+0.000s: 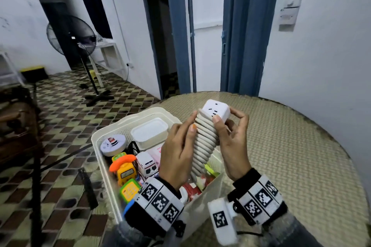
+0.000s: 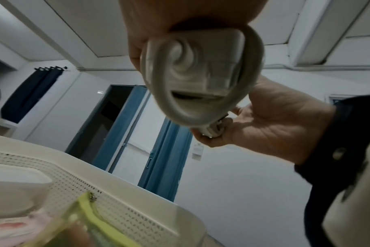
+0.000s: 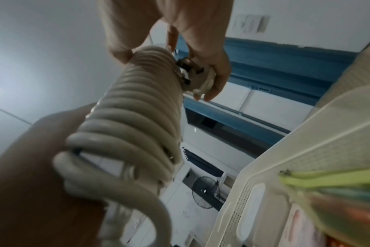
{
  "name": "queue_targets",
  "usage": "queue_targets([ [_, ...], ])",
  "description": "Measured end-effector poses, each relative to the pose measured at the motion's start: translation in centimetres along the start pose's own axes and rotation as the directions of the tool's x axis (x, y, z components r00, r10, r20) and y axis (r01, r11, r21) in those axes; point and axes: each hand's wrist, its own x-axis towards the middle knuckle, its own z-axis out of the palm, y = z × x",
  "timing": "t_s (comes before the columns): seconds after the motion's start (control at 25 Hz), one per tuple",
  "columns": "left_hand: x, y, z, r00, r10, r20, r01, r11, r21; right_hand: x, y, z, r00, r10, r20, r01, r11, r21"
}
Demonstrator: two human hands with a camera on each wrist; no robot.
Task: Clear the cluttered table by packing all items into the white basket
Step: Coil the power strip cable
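Risk first, head view: white cube power socket with its thick grey-white cord wound in tight coils [image 1: 206,136] is held upright above the white perforated plastic basket [image 1: 104,158], not yet inside. The left hand [image 1: 176,158] grips the coil's left side, thumb across the loops; the right hand [image 1: 232,142] grips the cube end and upper coil. Both grips are clenched on it. The basket looks crowded: round white smoke detector [image 1: 113,144], clear lidded plastic box [image 1: 149,133], orange and yellow toy phone [image 1: 124,168], white toy ambulance [image 1: 146,163]. If the long bundle is dropped in carelessly, it could perch on the toys or tip over the rim. The round woven-pattern table [image 1: 291,146] shows no other items.

Left wrist view: the coil's lower end [image 2: 192,80] is seen from below, a loose loop at the bottom, above the basket rim [image 2: 137,192]. That loop could unwind if the grip slackens.

Right wrist view: the coils [image 3: 133,117] look smooth, stiff and rubbery. The plug [image 3: 192,78], prongs showing, sits under the right-hand fingers [image 3: 217,73]; the prongs might snag the basket's holes.
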Motion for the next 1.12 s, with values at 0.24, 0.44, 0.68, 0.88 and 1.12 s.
queue_targets([
  [0.24, -0.8, -1.1, -3.7, 0.993, -0.082, -0.084, 0.074, 0.993, -0.087, 0.4, 0.6, 4.9, 0.943, 0.139, 0.303, -0.126, 0.990, -0.061],
  [0.44, -1.1, -2.6, -9.8, 0.968, -0.251, 0.000, 0.245, 0.946, 0.212, 3.5, 2.6, 5.6, 0.915, 0.199, 0.352, -0.109, 0.960, -0.259],
  [0.68, -4.7, -10.7, -12.1, 0.819, -0.570, -0.064, 0.452, 0.572, 0.685, 7.7, 7.1, 5.9, 0.844, 0.377, 0.382, -0.025, 0.739, -0.674],
  [0.88, -7.1, -14.2, -10.7, 0.809, -0.582, -0.082, 0.481, 0.576, 0.662, 7.8, 10.6, 6.7, 0.658, 0.660, 0.363, 0.131, 0.374, -0.918],
  [1.12, -7.5, -14.8, -10.6, 0.829, -0.547, -0.116, 0.495, 0.622, 0.607, 7.6, 11.9, 8.8, 0.444, 0.840, 0.312, 0.568, 0.006, -0.823],
])
